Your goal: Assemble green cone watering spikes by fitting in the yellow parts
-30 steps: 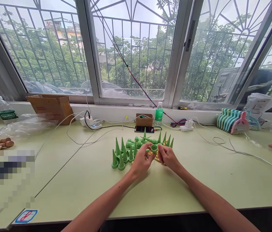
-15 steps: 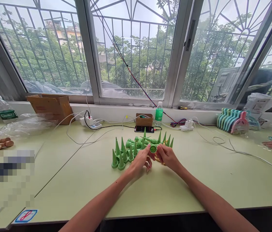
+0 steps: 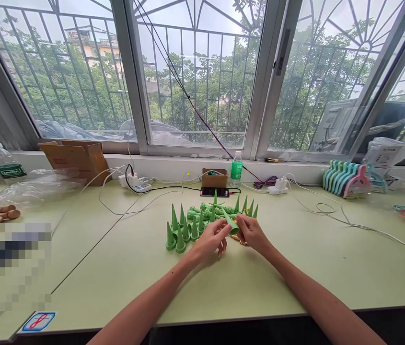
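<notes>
While our left hand [image 3: 211,239] pinches a green cone [image 3: 231,225] and our right hand [image 3: 254,234] curls, hold unclear, drifting sideways might topple standing cones [image 3: 187,232] at nine o'clock.

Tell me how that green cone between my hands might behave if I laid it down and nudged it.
The green cone would probably roll in a curve, since it tapers from a wide round end to a point. It looks stiff, keeping a straight outline between the left hand and right hand.
</notes>
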Action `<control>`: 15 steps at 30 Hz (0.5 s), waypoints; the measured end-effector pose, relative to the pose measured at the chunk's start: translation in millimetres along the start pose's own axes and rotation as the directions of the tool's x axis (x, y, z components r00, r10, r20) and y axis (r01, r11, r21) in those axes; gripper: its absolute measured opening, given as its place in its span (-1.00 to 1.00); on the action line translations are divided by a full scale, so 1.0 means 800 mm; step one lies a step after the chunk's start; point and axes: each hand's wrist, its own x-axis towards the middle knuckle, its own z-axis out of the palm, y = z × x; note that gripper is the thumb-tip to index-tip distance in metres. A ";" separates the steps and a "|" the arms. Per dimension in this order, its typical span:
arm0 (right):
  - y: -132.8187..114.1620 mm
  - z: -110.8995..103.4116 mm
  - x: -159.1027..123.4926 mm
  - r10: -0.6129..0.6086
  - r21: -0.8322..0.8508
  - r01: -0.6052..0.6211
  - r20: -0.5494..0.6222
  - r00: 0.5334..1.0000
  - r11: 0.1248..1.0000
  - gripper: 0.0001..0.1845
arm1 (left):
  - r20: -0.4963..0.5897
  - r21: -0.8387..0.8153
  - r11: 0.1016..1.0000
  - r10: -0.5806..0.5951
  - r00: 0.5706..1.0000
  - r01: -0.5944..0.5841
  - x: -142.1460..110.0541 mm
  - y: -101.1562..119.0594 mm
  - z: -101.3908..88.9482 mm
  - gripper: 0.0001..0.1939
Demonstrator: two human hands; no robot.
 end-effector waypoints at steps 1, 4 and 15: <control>-0.001 0.000 0.000 0.008 -0.004 -0.008 -0.007 1.000 1.000 -0.45 | -0.003 0.035 0.999 0.014 1.000 -0.014 0.000 -0.002 0.000 -0.52; -0.005 0.000 0.000 0.008 -0.052 -0.009 -0.032 0.999 0.999 -0.39 | -0.036 0.145 0.988 0.066 0.997 -0.060 -0.001 -0.006 0.002 -0.60; -0.002 0.008 0.001 -0.006 -0.066 0.000 -0.084 0.996 0.998 -0.38 | -0.206 0.353 0.921 0.252 0.945 -0.168 0.002 -0.011 0.007 -0.71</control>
